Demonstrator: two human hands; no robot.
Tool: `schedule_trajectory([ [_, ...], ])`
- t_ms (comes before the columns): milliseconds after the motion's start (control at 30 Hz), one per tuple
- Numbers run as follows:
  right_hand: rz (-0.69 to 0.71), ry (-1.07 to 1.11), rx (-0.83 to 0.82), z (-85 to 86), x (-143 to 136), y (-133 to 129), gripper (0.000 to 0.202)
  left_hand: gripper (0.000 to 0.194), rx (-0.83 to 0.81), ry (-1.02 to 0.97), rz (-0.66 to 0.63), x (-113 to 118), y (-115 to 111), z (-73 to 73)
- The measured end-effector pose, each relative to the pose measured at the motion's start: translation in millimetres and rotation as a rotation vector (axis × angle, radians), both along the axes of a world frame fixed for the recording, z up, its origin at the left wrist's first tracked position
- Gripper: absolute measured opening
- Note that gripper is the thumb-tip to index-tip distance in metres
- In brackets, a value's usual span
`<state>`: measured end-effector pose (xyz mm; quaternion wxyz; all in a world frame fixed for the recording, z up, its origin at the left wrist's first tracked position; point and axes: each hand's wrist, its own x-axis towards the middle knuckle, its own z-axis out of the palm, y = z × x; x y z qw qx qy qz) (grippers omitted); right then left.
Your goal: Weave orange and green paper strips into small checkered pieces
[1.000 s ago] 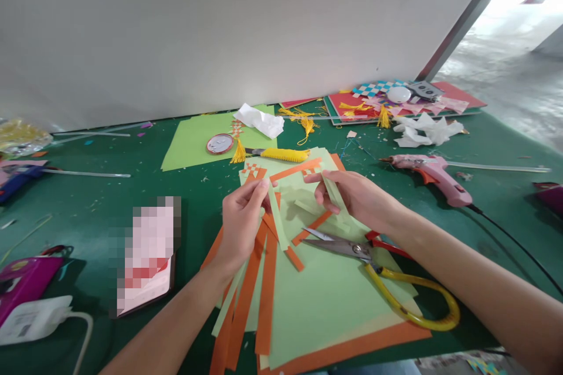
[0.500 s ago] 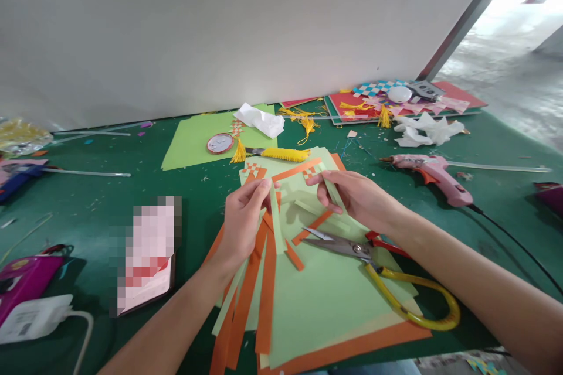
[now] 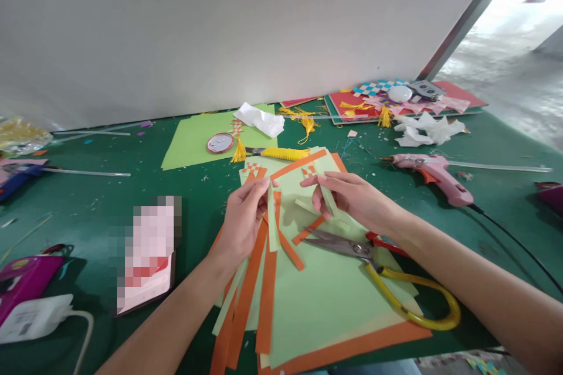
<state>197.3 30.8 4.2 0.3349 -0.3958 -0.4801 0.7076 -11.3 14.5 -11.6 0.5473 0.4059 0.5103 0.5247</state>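
Observation:
My left hand [image 3: 246, 211] pinches a pale green paper strip [image 3: 273, 225] near its top end; the strip hangs down over the paper. A second green paper strip [image 3: 328, 199] is pinched between the thumb and fingers of my right hand [image 3: 336, 193]. Both hands hover above a stack of light green sheets [image 3: 321, 299] with orange paper at its edges. Loose orange strips [image 3: 247, 299] fan out below my left hand. Scissors [image 3: 360, 251] with yellow and red handles lie partly spread on the stack, under my right forearm. Small woven orange-and-white pieces [image 3: 308, 171] lie beyond my fingers.
A yellow box cutter [image 3: 285, 154] lies behind the stack, near a round lid [image 3: 220, 143] and crumpled tissue [image 3: 260, 120]. On the right rests a pink glue gun [image 3: 433, 174] with its cord. A phone [image 3: 149, 263] and a white charger [image 3: 37, 317] lie left.
My right hand has shifted slightly left, closer to my left hand, with its strip standing more upright. The strip in my left hand has swung slightly, showing more of an orange strip behind it.

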Motion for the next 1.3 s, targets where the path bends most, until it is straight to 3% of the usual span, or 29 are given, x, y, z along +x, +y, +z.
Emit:
schedule_trajectory([
  [167,0.009,0.150,-0.095,-0.2,3.8,4.6,0.029,0.025,0.018,0.092,-0.016,1.8,-1.4,-0.8],
  [367,0.008,-0.102,0.086,0.7,1.2,3.0,0.037,0.026,0.075,0.172,-0.041,-0.2,-2.4,-0.2],
  [567,0.090,-0.181,0.104,0.5,-5.1,-1.4,0.035,0.026,0.124,0.277,-0.046,3.4,-6.5,3.1],
  [767,-0.065,-0.101,0.090,3.6,-4.4,-1.0,0.032,0.025,0.150,0.349,-0.018,7.3,-9.3,7.3],
  [1100,0.047,-0.227,0.205,4.2,-6.7,-6.1,0.042,0.032,0.149,0.237,0.055,4.5,-5.8,3.9],
  [1300,0.034,-0.205,0.223,4.9,-7.1,-6.3,0.040,0.033,0.132,0.146,0.050,2.0,-3.3,4.0],
])
